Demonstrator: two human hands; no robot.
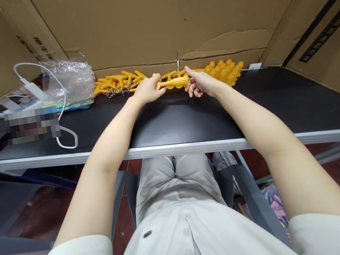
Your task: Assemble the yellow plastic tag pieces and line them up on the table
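Observation:
In the head view, my left hand (149, 89) is closed, thumb and fingers pinching the left end of a yellow plastic piece with a thin stem and a ribbed cylinder (181, 82). This piece lies level between my hands, above the black tabletop. My right hand (201, 83) is beside the cylinder's right end, thumb raised and fingers apart, slightly curled. Whether its fingertips touch the cylinder is unclear. Behind my left hand lies a row of yellow branched pieces (119, 81) with small metal chains. A group of yellow knobbed pieces (224, 72) stands behind my right hand.
Cardboard panels (146, 22) wall in the back and sides of the black table (182, 121). On the left are a clear plastic bag (69, 79), a white cable (60, 87) and a white plug (35, 91). A metal strip (189, 146) runs along the front edge.

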